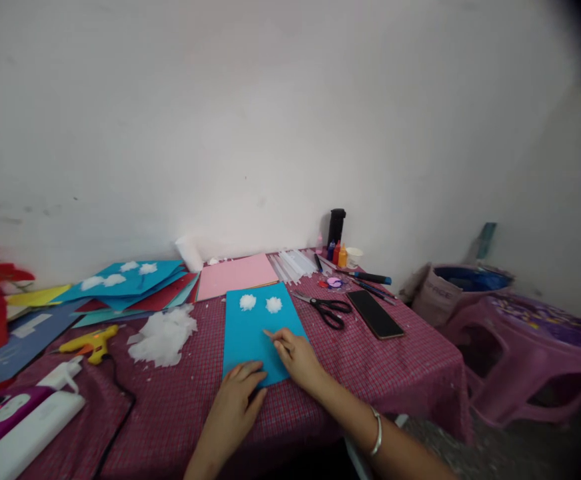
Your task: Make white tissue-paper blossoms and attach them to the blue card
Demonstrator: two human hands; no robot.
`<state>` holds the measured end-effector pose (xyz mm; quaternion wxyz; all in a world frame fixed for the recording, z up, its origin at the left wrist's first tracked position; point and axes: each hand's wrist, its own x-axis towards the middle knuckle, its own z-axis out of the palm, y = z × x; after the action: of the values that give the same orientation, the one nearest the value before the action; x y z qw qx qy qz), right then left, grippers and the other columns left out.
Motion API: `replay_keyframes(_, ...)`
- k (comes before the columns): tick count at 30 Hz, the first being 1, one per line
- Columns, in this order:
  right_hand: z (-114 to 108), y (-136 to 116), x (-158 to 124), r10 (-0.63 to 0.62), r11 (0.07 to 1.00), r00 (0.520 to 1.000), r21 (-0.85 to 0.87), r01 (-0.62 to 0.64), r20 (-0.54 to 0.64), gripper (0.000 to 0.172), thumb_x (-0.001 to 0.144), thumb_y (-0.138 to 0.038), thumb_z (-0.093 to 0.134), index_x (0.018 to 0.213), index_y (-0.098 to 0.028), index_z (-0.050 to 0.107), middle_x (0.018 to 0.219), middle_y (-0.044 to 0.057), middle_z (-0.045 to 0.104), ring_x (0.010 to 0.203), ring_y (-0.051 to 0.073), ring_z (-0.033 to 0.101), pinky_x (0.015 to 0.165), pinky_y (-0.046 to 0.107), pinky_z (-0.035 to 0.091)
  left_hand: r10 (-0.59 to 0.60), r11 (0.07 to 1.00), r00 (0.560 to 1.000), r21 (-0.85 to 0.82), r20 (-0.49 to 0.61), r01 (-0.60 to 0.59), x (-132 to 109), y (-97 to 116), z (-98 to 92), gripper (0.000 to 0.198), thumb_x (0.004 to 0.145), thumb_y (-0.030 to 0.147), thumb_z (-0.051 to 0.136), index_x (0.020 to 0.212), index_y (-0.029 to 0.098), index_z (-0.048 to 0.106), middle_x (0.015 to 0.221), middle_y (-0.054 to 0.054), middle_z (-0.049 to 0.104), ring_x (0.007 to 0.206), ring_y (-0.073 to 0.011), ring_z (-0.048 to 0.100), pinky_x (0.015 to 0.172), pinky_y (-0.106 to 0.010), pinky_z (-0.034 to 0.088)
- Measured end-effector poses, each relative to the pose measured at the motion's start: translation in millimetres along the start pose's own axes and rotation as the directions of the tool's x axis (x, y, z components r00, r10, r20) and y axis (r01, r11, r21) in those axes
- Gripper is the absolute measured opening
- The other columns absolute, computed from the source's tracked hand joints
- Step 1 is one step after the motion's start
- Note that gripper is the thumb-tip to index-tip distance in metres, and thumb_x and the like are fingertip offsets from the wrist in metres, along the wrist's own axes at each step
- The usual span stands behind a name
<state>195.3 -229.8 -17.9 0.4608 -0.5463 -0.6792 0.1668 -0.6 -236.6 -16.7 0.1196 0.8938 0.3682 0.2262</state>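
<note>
A blue card sheet (pixel 250 333) lies on the checked tablecloth in front of me, with two white cotton tufts (pixel 260 303) stuck near its far edge. My left hand (pixel 238 393) rests flat on the sheet's near left corner, fingers stretched out. My right hand (pixel 295 353) sits on the sheet's right side, fingers pinched round a thin stick-like thing pointing toward the tufts; I cannot make out what it is.
A pile of white cotton (pixel 163 337) and a yellow glue gun (pixel 90 343) lie to the left. Scissors (pixel 328 310), a black phone (pixel 374 313), paint bottles (pixel 338 253) and a pink sheet (pixel 235 275) lie beyond. Coloured sheets (pixel 120 287) are stacked far left. A purple stool (pixel 535 347) stands right.
</note>
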Motion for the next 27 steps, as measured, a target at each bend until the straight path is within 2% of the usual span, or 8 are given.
replay_keyframes(9,-2.3,-5.1,0.5,-0.079,0.993,0.996,-0.096,0.074,-0.044,0.022,0.091,-0.023,0.049,0.105,-0.024,0.066,0.093,0.003,0.072,0.086,0.020,0.063,0.079,0.031,0.042,0.033,0.999,0.999,-0.013,-0.040,-0.033,0.2,-3.2,1.5,0.027,0.088,0.022,0.051,0.110,0.023,0.067,0.122,-0.009,0.063,0.113,-0.0247,0.056,0.099,-0.047,0.045)
replay_keyframes(19,-1.0,-6.0,2.6,-0.070,0.983,0.997,-0.169,0.076,0.041,0.019,0.089,-0.022,0.051,0.099,-0.023,0.068,0.086,0.004,0.072,0.081,0.020,0.063,0.076,0.031,0.041,0.034,0.999,0.998,-0.021,-0.060,-0.035,0.0,-3.5,1.9,0.026,0.087,0.022,0.052,0.109,0.024,0.067,0.120,-0.008,0.064,0.112,-0.0242,0.057,0.098,-0.046,0.046)
replay_keyframes(23,-0.8,-5.6,2.7,-0.076,0.979,0.996,-0.186,0.083,0.047,0.022,0.088,-0.022,0.052,0.104,-0.022,0.068,0.092,0.006,0.073,0.085,0.021,0.063,0.079,0.032,0.041,0.030,0.999,0.998,-0.024,-0.054,-0.031,0.2,-2.6,1.2,0.027,0.087,0.021,0.052,0.109,0.023,0.067,0.121,-0.007,0.063,0.111,-0.0239,0.057,0.098,-0.045,0.046)
replay_keyframes(27,-0.8,-4.8,1.7,-0.092,0.975,0.992,-0.197,0.106,0.082,0.025,0.089,-0.026,0.053,0.107,-0.025,0.069,0.084,0.005,0.072,0.077,0.020,0.063,0.077,0.031,0.041,0.028,0.999,0.998,-0.039,-0.053,-0.030,0.1,-2.8,1.4,0.026,0.087,0.022,0.052,0.109,0.023,0.067,0.121,-0.008,0.063,0.112,-0.0246,0.056,0.098,-0.047,0.046)
